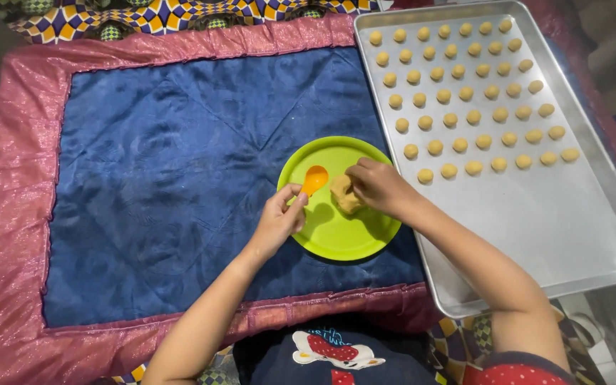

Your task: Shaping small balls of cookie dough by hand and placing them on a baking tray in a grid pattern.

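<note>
Blue quilted mat with a shiny pink border fills the view, spread over a patterned cloth of yellow, purple and white diamonds, and the person is seated right at its near edge. Left hand first: fingers pinched shut on the handle of a small orange spoon, the bowl of it tipped up and away over the plate. Right hand now: it's curled down onto a lump of tan dough, fingertips gripping the top of the lump, which sits on the right half of the plate. Spoon bowl and dough lump are just beside each other, not quite touching. Both hands hover over a round lime-green plate that lies on the mat's right side, its right rim near the edge of the baking tray. Out to the right, a big silver baking tray runs from the top of the view down past the right forearm. Its far half carries small round dough balls, set apart from one another in neat slanting rows; its near half is bare metal. Down at the bottom edge, the person's dark blue shirt with a red and white picture on it.
</note>
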